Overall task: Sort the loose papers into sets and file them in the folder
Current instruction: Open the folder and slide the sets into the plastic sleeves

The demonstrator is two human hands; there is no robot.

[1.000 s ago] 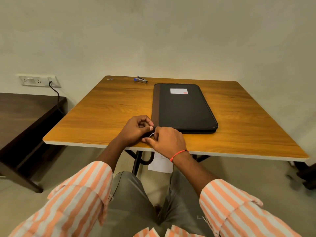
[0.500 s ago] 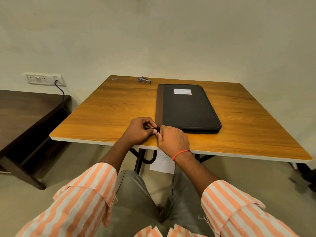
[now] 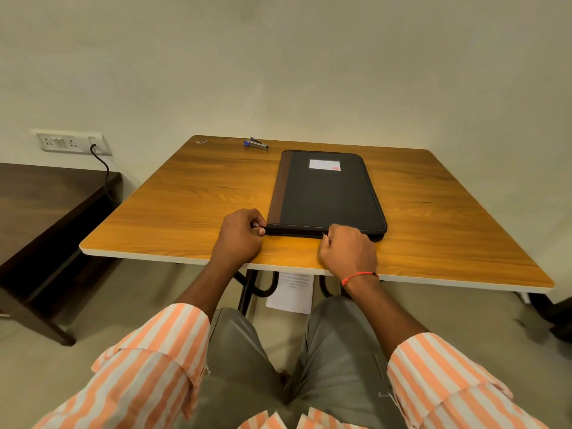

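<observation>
While my left hand (image 3: 240,235) pinches the near corner of the folder (image 3: 325,193), my right hand (image 3: 348,252) pinches its zipper pull (image 3: 324,234).

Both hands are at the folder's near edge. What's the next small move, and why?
Probably draw the zipper pull to the right, toward the near right corner of the folder. The right hand pinches it only partway along the near edge, while the left hand grips the near left corner, which should brace the folder flat on the table against that pull.
</observation>
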